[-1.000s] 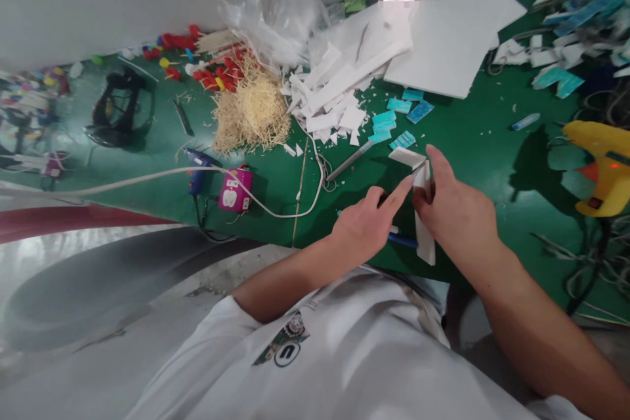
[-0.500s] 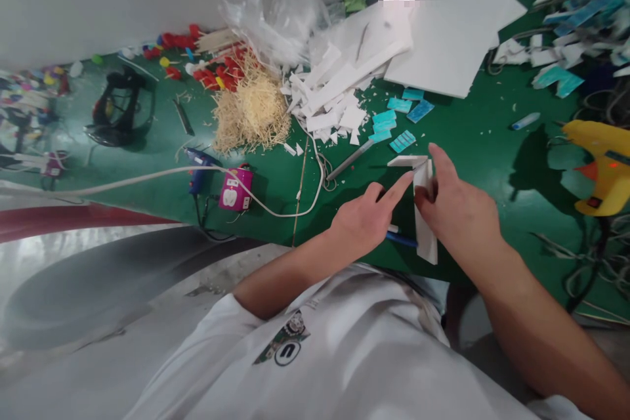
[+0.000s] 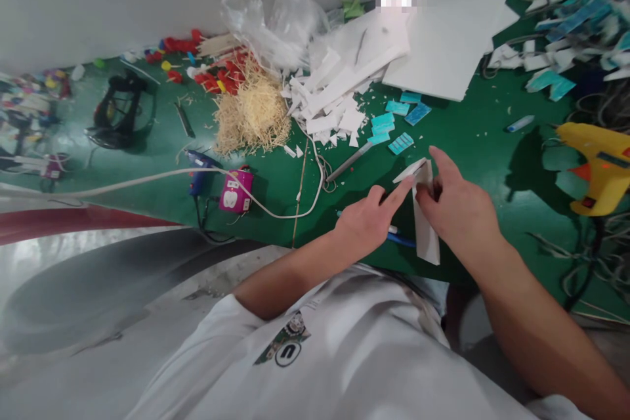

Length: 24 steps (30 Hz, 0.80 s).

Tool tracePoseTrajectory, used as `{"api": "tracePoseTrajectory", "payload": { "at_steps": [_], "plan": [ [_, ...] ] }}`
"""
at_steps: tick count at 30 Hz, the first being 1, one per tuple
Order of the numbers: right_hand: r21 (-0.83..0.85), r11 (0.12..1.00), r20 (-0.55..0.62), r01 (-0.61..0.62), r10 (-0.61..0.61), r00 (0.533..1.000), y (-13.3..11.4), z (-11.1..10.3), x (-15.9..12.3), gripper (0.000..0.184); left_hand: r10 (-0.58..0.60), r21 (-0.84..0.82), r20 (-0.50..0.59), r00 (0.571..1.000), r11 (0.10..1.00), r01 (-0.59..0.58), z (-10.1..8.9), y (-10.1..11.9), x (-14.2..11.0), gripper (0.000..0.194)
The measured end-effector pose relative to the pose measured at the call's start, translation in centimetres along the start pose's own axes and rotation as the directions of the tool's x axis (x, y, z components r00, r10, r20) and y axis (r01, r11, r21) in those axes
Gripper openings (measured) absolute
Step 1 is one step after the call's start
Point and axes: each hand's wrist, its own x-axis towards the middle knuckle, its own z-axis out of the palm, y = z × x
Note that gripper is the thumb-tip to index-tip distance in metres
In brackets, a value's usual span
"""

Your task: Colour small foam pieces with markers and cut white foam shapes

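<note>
A long white foam board strip stands on the green table in front of me, pointing toward my body. At its far end a shorter white foam piece meets it at a slant; whether the two are joined I cannot tell. My right hand grips the long strip near its top, thumb on the left side, index finger stretched past the far end. With its index finger extended, my left hand touches the shorter piece near the corner; its other fingers are mostly hidden. A blue pen-like tool lies partly behind the long strip.
A yellow glue gun is at the right, near tangled cables. Ahead lie blue-faced foam pieces, a grey-handled tool, white scraps, large white sheets and wooden sticks. A pink power block with a white cord sits left.
The shorter foam piece has swung from nearly crosswise to a slant, its left end closer to me. Both hands have stayed almost in place.
</note>
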Motion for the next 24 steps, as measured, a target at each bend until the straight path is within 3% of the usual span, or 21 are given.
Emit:
{"api": "tracePoseTrajectory", "payload": {
  "at_steps": [8,12,17,20,22,24],
  "plan": [
    [0.07,0.997,0.015,-0.015,0.014,1.0,0.0,-0.1,0.3,0.071,-0.002,-0.025,0.02,1.0,1.0,0.003,-0.4,0.3,0.2,0.077],
    [0.119,0.989,0.012,-0.086,0.085,0.996,-0.2,-0.8,0.4,0.071,-0.023,-0.023,0.063,0.998,0.999,0.025,-1.2,0.1,-0.1,0.074],
    [0.24,0.96,0.011,-0.146,0.148,0.989,0.3,-2.4,0.7,0.068,-0.035,-0.218,-0.013,0.999,0.975,0.031,-1.8,-1.3,-0.8,0.06],
    [0.408,0.897,0.038,-0.172,0.171,0.985,1.0,-2.4,0.7,0.069,-0.072,-0.503,-0.116,0.991,0.864,0.004,-1.4,-2.3,-0.9,0.057],
    [0.559,0.812,0.063,-0.171,0.164,0.984,1.6,-1.9,0.7,0.069,-0.105,-0.711,-0.133,0.986,0.703,-0.021,-0.8,-2.7,-0.9,0.057],
    [0.684,0.712,0.082,-0.155,0.136,0.987,2.2,-1.1,0.8,0.071,-0.13,-0.86,-0.067,0.989,0.51,0.009,-0.3,-2.9,-0.8,0.057]
  ]
}}
